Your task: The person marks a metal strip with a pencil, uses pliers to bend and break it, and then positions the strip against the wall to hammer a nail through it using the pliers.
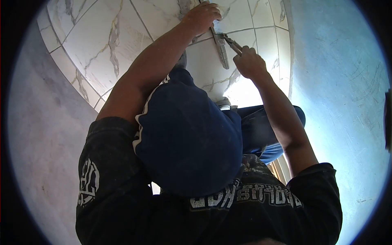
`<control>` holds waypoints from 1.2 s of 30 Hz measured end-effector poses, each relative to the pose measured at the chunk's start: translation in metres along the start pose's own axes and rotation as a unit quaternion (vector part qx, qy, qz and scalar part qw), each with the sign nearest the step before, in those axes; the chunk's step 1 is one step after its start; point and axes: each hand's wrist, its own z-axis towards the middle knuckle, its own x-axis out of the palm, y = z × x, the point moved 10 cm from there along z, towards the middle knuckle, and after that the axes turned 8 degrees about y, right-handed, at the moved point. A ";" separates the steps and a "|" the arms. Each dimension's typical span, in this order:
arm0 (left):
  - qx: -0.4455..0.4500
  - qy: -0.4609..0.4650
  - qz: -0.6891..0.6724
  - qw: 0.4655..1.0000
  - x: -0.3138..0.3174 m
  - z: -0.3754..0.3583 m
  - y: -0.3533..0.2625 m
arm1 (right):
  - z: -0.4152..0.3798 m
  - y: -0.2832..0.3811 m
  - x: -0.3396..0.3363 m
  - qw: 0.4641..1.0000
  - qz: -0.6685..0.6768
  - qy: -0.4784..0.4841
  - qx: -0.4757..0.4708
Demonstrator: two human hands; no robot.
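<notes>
My left hand (203,18) is closed over the upper part of a long narrow grey strip (221,53) that lies across the marbled floor tiles. Below my fingers, a small pale patch shows on the strip. From the right, my right hand (250,63) grips a pair of pliers (233,44) by the handles. The jaws point up and left, right at the strip's edge just below my left hand. The strip's lower end sticks out on the tiles, between my hands and my knees.
White marbled tiles (98,45) with dark joints cover the floor. A bluish plastered wall (339,81) rises close on the right, a grey one (45,143) on the left. My bent blue-trousered knee (188,134) fills the middle, and a bright light patch falls on the tiles.
</notes>
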 end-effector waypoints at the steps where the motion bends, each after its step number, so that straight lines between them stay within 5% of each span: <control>1: 0.004 -0.015 0.001 1.000 0.002 0.001 0.000 | -0.002 0.002 -0.001 1.000 -0.023 0.018 0.002; 8: -0.007 0.045 0.029 0.999 0.008 0.007 -0.001 | 0.011 -0.015 0.035 0.997 0.048 0.049 -0.031; 10: 0.011 -0.041 -0.047 0.998 0.014 0.006 0.006 | 0.015 -0.019 0.042 0.996 0.075 0.000 -0.050; 16: 0.012 -0.039 -0.046 0.998 0.015 0.004 0.007 | 0.005 -0.014 0.054 0.990 0.118 -0.073 -0.016; 22: 0.006 0.012 -0.019 1.000 0.017 0.008 0.005 | 0.022 -0.025 0.035 0.989 0.113 -0.008 -0.097; 24: 0.010 -0.022 -0.056 0.998 0.016 0.005 0.009 | 0.019 -0.022 0.049 0.938 0.261 0.223 -0.049; 25: 0.017 -0.056 -0.093 0.994 0.013 0.002 0.011 | 0.009 -0.015 0.055 0.865 0.387 0.319 -0.024; 28: 0.014 -0.036 -0.097 0.994 0.008 0.001 0.010 | 0.001 -0.004 0.065 0.676 0.587 0.443 -0.050; 31: 0.011 -0.079 -0.074 0.994 0.032 0.006 0.020 | -0.006 0.001 0.078 0.602 0.656 0.451 -0.051; 34: 0.011 -0.061 -0.117 0.991 0.006 -0.001 0.012 | -0.009 -0.015 0.079 0.774 0.518 0.360 0.048; 36: 0.013 -0.060 -0.121 0.991 0.008 -0.002 0.010 | -0.007 -0.017 0.075 0.790 0.508 0.342 0.028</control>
